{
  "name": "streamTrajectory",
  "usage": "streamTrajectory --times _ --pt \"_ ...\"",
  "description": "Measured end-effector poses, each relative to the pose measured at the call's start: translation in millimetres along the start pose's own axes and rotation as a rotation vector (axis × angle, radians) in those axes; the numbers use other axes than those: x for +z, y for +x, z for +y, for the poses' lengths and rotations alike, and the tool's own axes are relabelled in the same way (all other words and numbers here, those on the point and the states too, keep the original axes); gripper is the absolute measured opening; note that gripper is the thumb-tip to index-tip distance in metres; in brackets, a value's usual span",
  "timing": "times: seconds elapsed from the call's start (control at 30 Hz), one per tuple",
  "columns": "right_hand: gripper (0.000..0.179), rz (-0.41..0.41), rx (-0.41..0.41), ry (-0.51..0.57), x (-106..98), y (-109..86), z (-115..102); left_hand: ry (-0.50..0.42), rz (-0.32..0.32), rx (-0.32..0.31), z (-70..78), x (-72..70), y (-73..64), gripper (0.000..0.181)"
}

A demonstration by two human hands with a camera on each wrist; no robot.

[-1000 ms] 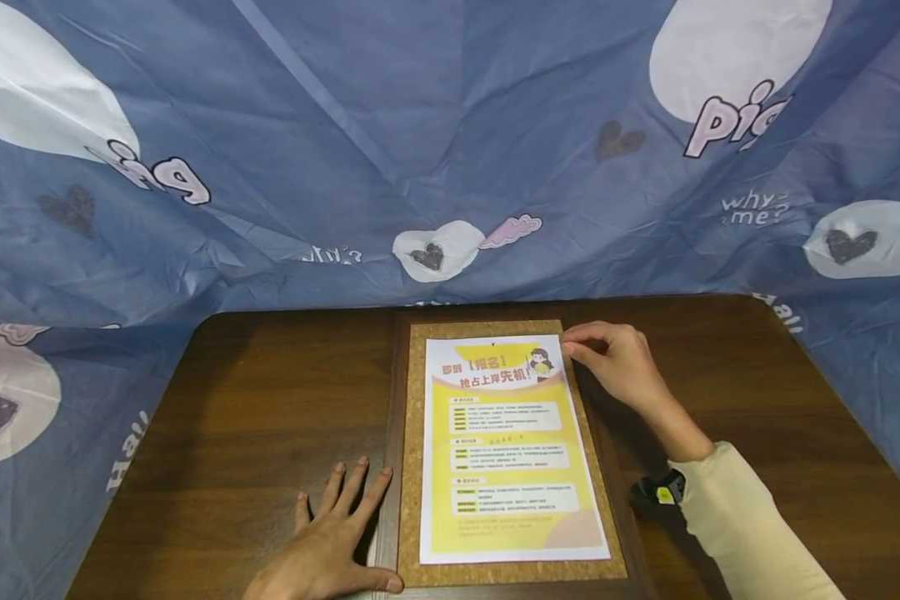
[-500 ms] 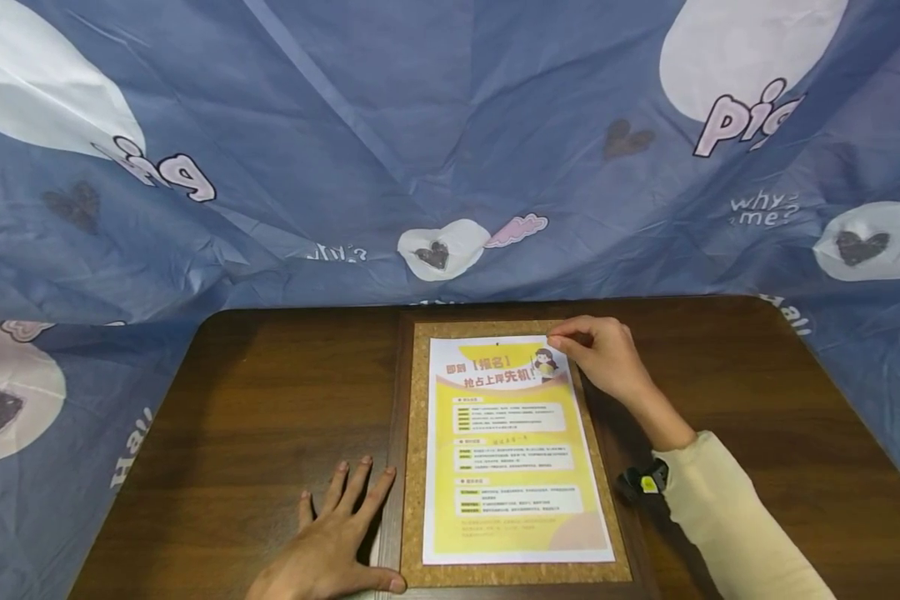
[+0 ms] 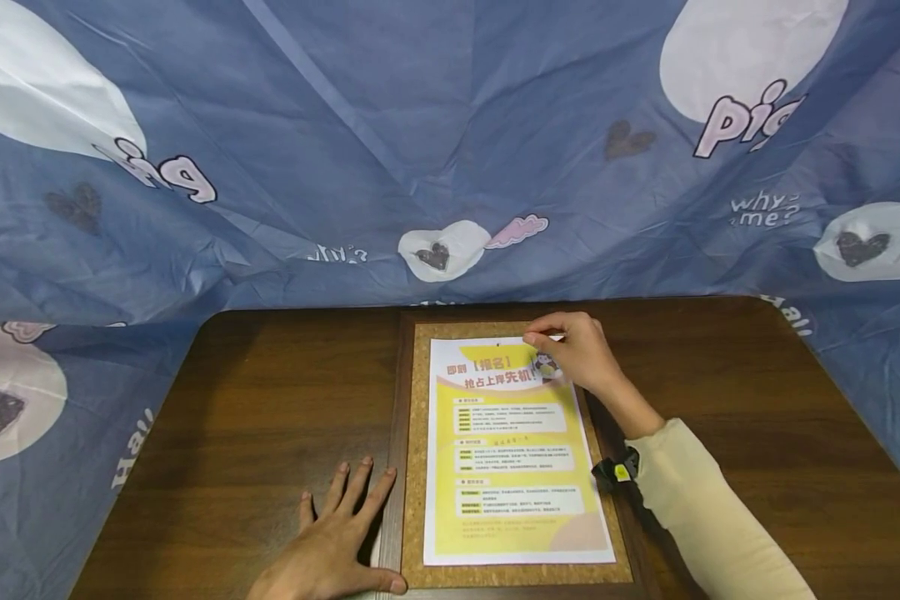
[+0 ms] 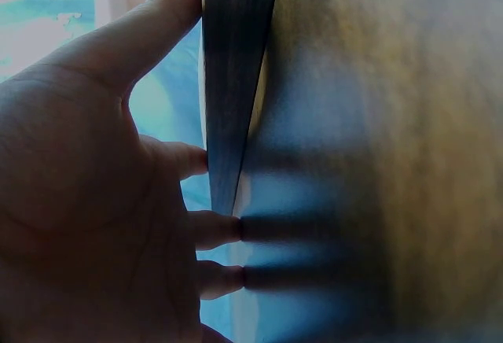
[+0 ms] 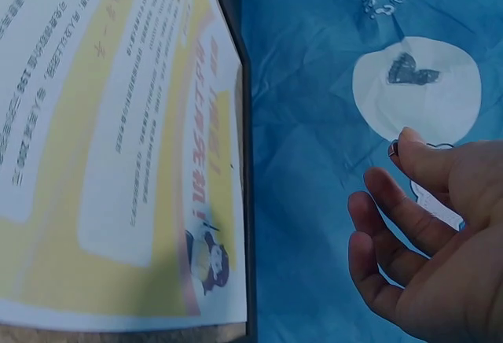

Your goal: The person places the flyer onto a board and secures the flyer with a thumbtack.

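Note:
A printed yellow-and-white poster (image 3: 506,500) lies on a wood-framed cork board (image 3: 525,575). A tiny dark pin-like dot (image 3: 498,344) shows at the middle of its top edge. My right hand (image 3: 581,350) is above the poster's upper right part, thumb and forefinger pinched together. In the right wrist view, a small dark metallic-looking piece (image 5: 394,149) shows at the thumb tip; its kind is unclear. My left hand (image 3: 326,542) rests with fingers spread on the table left of the board, its thumb against the board's wooden frame (image 4: 236,68).
The dark wooden table (image 3: 270,400) extends on both sides of the board. Behind its far edge hangs a blue patterned cloth (image 3: 330,167). A dark strapped device (image 3: 615,472) sits at the right wrist, by the light sleeve (image 3: 705,500).
My right hand has moved left from the poster's upper right corner, along and over its top edge, with fingertips still pinched. The left hand and poster stay in place.

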State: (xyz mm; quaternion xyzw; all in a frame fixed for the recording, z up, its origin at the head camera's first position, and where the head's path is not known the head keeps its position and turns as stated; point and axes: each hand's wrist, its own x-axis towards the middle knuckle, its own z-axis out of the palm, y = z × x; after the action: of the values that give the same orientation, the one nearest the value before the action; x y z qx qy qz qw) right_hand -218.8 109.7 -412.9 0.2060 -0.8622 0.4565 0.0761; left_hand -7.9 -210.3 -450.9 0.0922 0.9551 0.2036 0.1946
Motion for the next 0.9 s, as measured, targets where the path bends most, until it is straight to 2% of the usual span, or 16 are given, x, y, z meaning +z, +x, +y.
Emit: streamTrajectory --times 0.4,0.67,0.9 --pt "0.013 -0.050 0.040 -0.005 21 13.8 -3 0.009 -0.008 -0.012 -1.3 1.7 0.4 0.124" --pt "0.017 -0.087 0.146 0.025 31 23.4 -3 0.000 -0.003 -0.002 -1.9 2.0 0.5 0.124" --pt "0.015 -0.076 0.150 0.019 34 32.3 -3 0.005 -0.001 0.002 -1.3 1.1 0.3 0.124"
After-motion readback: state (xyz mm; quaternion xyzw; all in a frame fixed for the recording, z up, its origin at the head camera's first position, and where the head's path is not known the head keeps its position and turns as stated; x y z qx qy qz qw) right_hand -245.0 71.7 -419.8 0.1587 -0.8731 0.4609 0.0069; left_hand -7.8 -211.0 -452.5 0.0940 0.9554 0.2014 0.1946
